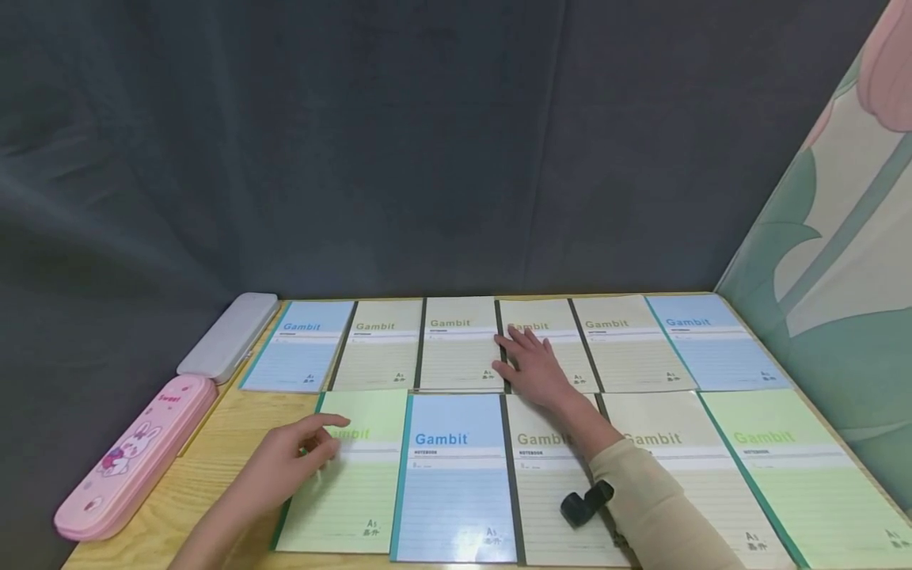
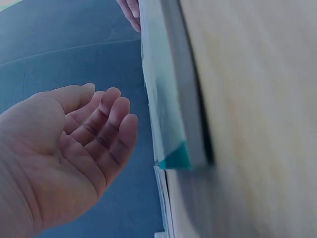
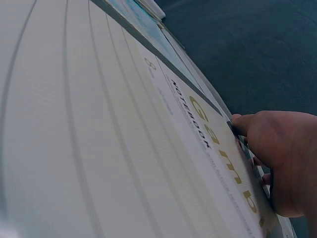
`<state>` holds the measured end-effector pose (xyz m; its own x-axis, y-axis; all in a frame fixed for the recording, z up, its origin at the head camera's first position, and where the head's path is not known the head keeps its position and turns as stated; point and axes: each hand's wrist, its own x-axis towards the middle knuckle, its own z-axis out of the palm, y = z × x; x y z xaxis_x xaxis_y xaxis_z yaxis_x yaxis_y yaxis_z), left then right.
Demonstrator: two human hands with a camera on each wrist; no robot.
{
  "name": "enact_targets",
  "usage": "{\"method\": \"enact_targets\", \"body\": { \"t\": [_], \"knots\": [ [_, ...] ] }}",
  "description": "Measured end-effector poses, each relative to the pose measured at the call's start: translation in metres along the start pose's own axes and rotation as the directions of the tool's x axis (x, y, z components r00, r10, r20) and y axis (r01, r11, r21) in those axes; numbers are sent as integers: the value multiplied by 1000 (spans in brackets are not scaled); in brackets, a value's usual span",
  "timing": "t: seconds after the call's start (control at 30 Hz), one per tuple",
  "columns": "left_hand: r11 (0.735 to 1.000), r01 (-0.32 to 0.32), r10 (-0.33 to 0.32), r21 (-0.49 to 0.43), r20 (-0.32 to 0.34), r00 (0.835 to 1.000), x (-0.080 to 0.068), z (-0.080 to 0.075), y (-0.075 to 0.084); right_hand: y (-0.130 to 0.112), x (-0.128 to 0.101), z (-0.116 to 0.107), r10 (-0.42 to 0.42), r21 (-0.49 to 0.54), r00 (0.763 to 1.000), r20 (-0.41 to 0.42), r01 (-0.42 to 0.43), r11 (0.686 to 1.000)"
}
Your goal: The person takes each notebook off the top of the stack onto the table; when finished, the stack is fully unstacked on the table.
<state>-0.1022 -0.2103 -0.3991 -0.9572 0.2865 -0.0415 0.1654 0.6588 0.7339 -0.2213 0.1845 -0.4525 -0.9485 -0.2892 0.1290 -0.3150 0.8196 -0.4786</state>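
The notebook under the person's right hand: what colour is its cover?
Beige notebook, gold "Gambit" lettering, dark spine, right hand flat on it; head view shows it best.

Wooden table (image 1: 207, 475) under notebooks (image 1: 456, 475), pencil cases (image 1: 135, 459)

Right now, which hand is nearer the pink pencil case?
Left. The left hand hovers at the near-left green notebook, a short way right of the pink pencil case. The right hand rests on a far-row cream notebook.
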Motion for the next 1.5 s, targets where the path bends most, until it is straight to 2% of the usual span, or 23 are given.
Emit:
{"method": "enact_targets", "body": {
  "t": [0.1, 0.27, 0.57, 0.8, 0.97, 1.2, 1.33, 1.5],
  "knots": [
    [1000, -26, 26, 1, -9, 1000, 9, 0, 4, 1, 1, 1, -2, -3, 1000, 0, 2, 1000],
    [1000, -27, 27, 7, -11, 1000, 24, 3, 12, 1, 2, 2, 0, -7, 1000, 4, 0, 1000],
    [996, -87, 88, 29, -15, 996, 47, 16, 22, 0, 1, 2, 7, -10, 1000, 5, -7, 1000],
    [998, -63, 64, 28, -17, 998, 59, 25, 23, -2, 1, 1, 3, -12, 1000, 6, -3, 1000],
    [999, -47, 48, 23, -3, 999, 62, 29, 22, -1, 0, 1, 8, -11, 1000, 6, -8, 1000],
    [997, -25, 20, 67, 62, 998, 55, 24, 24, 0, 1, 2, 2, -23, 1000, 14, -2, 1000],
    [996, -46, 41, 77, 58, 997, 55, 19, 29, 0, 2, 0, 3, -19, 1000, 7, -2, 1000],
    [992, -97, 91, 86, 64, 994, 63, 17, 35, -1, 1, 0, 0, -16, 1000, 8, 1, 1000]
  ]
}}
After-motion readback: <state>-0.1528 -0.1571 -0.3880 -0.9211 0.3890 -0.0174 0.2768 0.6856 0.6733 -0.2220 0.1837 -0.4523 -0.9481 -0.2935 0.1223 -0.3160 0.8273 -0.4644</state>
